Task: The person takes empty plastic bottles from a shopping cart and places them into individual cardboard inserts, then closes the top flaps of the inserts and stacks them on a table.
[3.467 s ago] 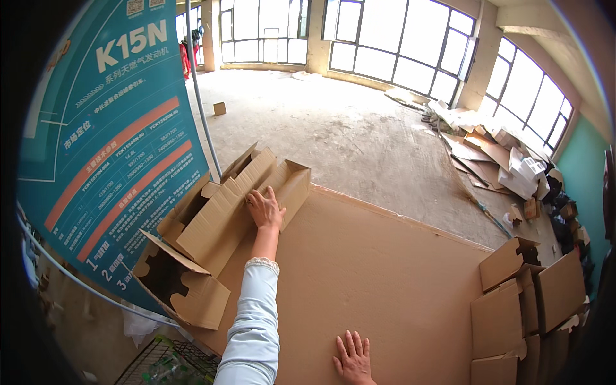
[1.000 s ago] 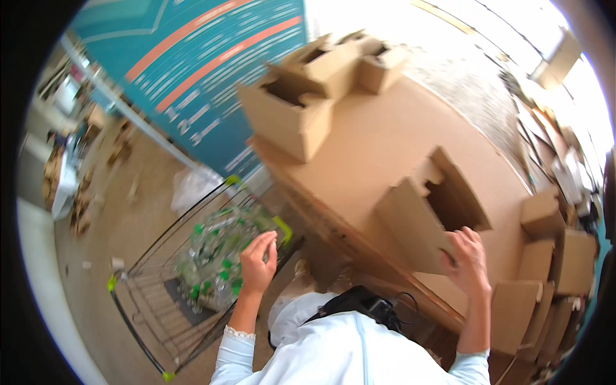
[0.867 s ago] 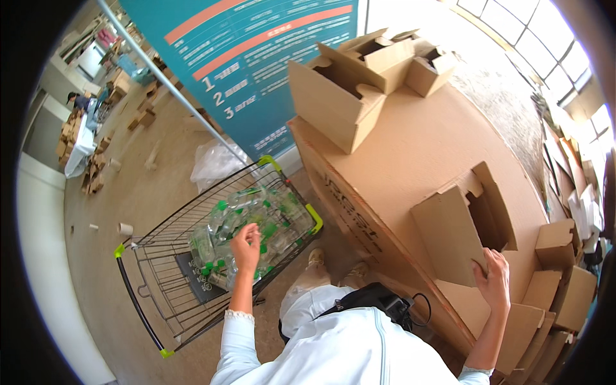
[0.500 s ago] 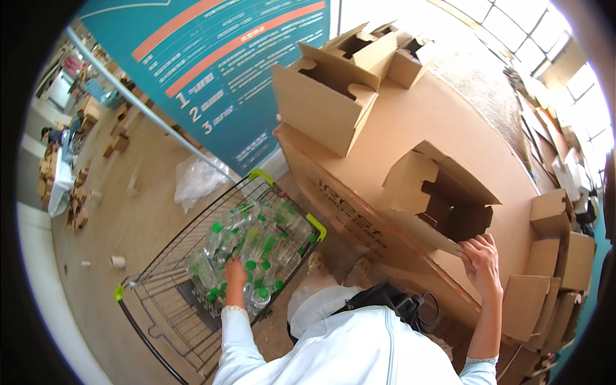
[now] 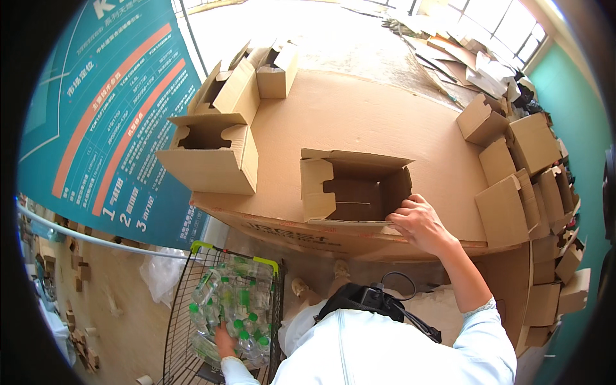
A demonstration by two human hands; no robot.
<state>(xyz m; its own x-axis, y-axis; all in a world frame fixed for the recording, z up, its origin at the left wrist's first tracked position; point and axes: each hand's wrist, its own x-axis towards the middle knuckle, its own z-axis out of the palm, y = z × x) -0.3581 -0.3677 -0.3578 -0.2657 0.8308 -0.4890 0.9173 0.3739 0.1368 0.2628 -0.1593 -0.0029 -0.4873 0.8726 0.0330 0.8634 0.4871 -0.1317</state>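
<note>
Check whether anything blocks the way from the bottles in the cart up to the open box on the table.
Nothing visible does. The left hand is down among the green-capped bottles in the wire cart; the open box, steadied by the right hand, gapes at the table's near edge.

Bright daylight, window glare, fisheye edges

I see an open brown cardboard box point(image 5: 355, 186) lying on its side near the front edge of the cardboard-covered table point(image 5: 359, 115), mouth toward me, while clear plastic bottles with green caps point(image 5: 234, 308) lie heaped below that table's edge.
</note>
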